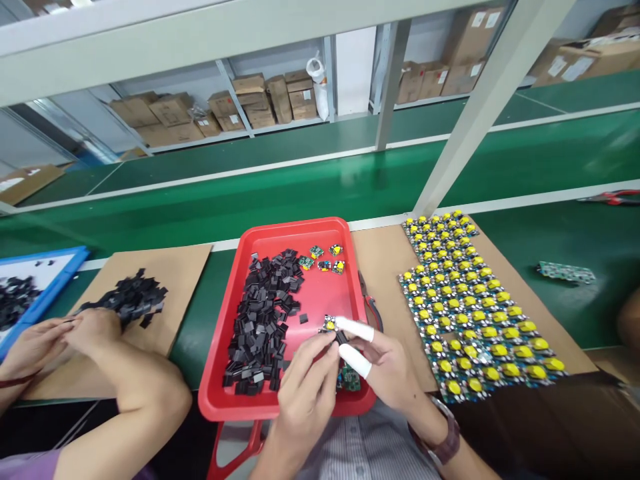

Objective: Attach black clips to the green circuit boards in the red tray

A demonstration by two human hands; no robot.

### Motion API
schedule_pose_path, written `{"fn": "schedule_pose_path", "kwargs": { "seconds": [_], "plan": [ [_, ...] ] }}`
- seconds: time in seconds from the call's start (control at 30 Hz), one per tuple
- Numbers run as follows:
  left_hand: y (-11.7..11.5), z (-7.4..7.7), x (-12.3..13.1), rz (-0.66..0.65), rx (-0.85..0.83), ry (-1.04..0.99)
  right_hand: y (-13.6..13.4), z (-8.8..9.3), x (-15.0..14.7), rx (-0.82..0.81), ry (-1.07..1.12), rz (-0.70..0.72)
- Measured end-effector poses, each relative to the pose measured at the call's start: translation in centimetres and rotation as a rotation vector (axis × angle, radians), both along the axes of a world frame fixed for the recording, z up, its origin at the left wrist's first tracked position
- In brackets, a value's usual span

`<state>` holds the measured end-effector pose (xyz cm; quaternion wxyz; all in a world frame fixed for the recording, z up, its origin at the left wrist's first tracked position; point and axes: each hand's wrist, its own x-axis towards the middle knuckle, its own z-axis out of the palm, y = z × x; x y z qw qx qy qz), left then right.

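Observation:
Over the front of a red tray, my left hand and my right hand meet, both with fingers closed. They pinch a small green circuit board with a yellow part and a small black piece between the fingertips. White finger cots cover two fingers of my right hand. A second small green board sits just under my hands. A heap of small black plastic pieces fills the tray's left half. Several finished small boards lie at the tray's far end.
A large panel of green boards with yellow parts lies on brown cardboard to the right. To the left, another person's hands work by a black pile on cardboard. A blue tray sits far left. Red cutters lie far right.

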<state>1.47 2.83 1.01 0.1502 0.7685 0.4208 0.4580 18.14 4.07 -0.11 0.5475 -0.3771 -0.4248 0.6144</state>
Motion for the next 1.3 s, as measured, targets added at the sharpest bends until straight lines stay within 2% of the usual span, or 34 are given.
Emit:
{"fn": "schedule_pose_path", "kwargs": {
  "seconds": [0.13, 0.2, 0.27, 0.4, 0.53, 0.67, 0.73, 0.8, 0.9, 0.97, 1.0, 1.1, 1.17, 1.23, 1.3],
  "plan": [
    [-0.2, 0.5, 0.4, 0.100, -0.336, -0.239, 0.0, -0.2, 0.0, -0.025, -0.078, -0.074],
    [-0.3, 0.6, 0.5, 0.162, -0.500, -0.388, 0.0, -0.2, 0.0, 0.013, -0.113, -0.072],
    [-0.4, 0.6, 0.6, 0.208, -0.589, -0.497, 0.0, -0.1, 0.0, 0.067, -0.139, -0.072],
    [-0.5, 0.5, 0.9, 0.251, -0.641, -0.540, -0.2, 0.4, 0.0, 0.159, -0.222, -0.055],
    [-0.5, 0.6, 0.8, 0.198, -0.621, -0.516, -0.3, 0.6, 0.2, 0.258, -0.361, -0.039],
    [-0.6, 0.8, 0.7, 0.080, -0.613, -0.510, -0.8, -0.2, -0.1, 0.133, -0.205, -0.008],
    [-0.6, 1.0, 0.6, 0.023, -0.666, -0.549, -1.0, -0.4, -0.1, 0.131, -0.203, 0.021],
    [-0.2, 1.2, 0.0, 0.002, -0.717, -0.557, -1.0, -0.5, 0.4, 0.156, -0.242, -0.018],
    [1.3, 1.7, -1.8, 0.148, -0.617, -0.443, -0.3, -0.5, 2.3, 0.129, -0.230, -0.208],
    [2.5, 2.0, -3.3, 0.257, -0.484, -0.261, 0.3, -0.4, 3.7, 0.108, -0.228, -0.302],
    [3.0, 2.0, -3.8, 0.261, -0.443, -0.138, 0.6, -0.5, 4.3, 0.105, -0.239, -0.324],
    [4.2, 1.3, -3.9, 0.097, -0.407, 0.265, 0.9, -0.5, 5.0, 0.082, -0.244, -0.330],
    [4.5, 0.4, -3.0, -0.007, -0.381, 0.439, 0.8, -0.6, 4.8, 0.062, -0.209, -0.307],
    [4.7, -0.4, -2.2, -0.032, -0.365, 0.502, 0.6, -0.6, 4.3, 0.049, -0.169, -0.282],
    [4.7, -0.8, -2.1, -0.015, -0.380, 0.466, 0.3, -0.7, 4.0, 0.038, -0.143, -0.253]
  ]
}}
